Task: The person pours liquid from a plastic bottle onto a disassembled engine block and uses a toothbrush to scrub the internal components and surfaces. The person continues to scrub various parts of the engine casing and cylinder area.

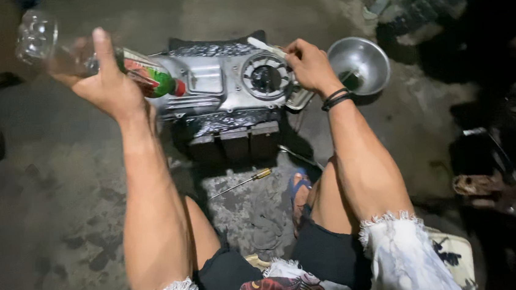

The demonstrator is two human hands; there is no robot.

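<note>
A person's left hand [101,83] grips a clear glass bottle [89,60] with a red and green label, tilted over the left end of a silver engine cover [216,87] resting on a dark block. The right hand [308,64] pinches a small brush [264,46] at the cover's far right edge. A metal bowl [361,63] sits just right. A screwdriver [242,182] lies near, on the floor.

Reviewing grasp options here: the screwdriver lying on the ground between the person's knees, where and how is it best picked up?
Take the screwdriver by its yellowish handle, the thicker end at upper right, coming from above with fingers across it. It lies flat on the concrete floor, shaft pointing lower left, clear of the engine cover. The right hand seems the nearer.
</note>
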